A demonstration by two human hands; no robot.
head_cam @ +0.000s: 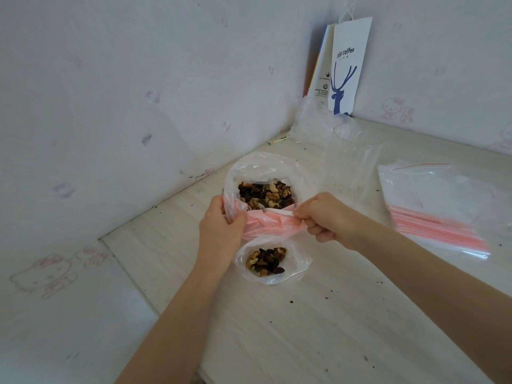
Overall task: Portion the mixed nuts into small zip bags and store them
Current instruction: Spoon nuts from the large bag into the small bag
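From where I stand, the left hand (220,228) loses its fingertips behind the rim of the big nut bag (232,176). The right hand (324,217) curls its fingers (315,232) under, hiding their grip on the pink plastic (271,224). I can't tell which bag that plastic belongs to. The paper bag (322,87) has small print too tiny to read. The counter (318,328) runs off the bottom edge.

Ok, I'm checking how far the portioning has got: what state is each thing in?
Large clear plastic bag of mixed nuts: open, held at its rim.
Small clear zip bag: open, some nuts inside.
Stack of clear zip bags with red strips: empty, lying flat.
White paper coffee bag: upright against the wall.
Left hand: grips the large bag's left rim.
Right hand: pinches its right rim.
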